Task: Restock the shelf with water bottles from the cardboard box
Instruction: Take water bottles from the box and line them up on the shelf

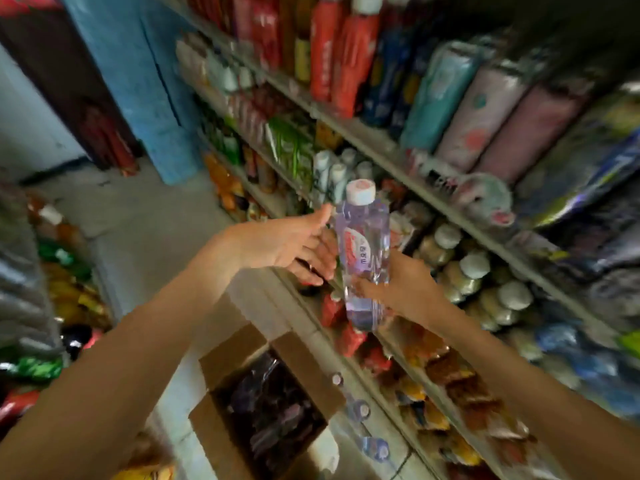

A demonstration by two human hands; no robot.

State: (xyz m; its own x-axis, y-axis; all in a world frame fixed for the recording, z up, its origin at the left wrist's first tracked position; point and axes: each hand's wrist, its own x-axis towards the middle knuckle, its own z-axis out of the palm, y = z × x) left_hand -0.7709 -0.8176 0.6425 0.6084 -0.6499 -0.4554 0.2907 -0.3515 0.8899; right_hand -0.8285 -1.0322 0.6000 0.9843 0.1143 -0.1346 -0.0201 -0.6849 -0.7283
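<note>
A clear water bottle with a white cap and a red-and-white label stands nearly upright in the air in front of the shelf. My right hand grips its lower half from the right. My left hand reaches in from the left with fingers spread, its thumb close to the bottle's shoulder; whether it touches is unclear. The open cardboard box sits below on the floor, holding dark plastic-wrapped bottles. Two more water bottles lie by the box at the shelf's foot.
Shelves run diagonally at the right, packed with red bottles, pastel rolls, jars, snack packs and a plush toy. A blue pillar stands at the back. More packed goods line the left of the aisle.
</note>
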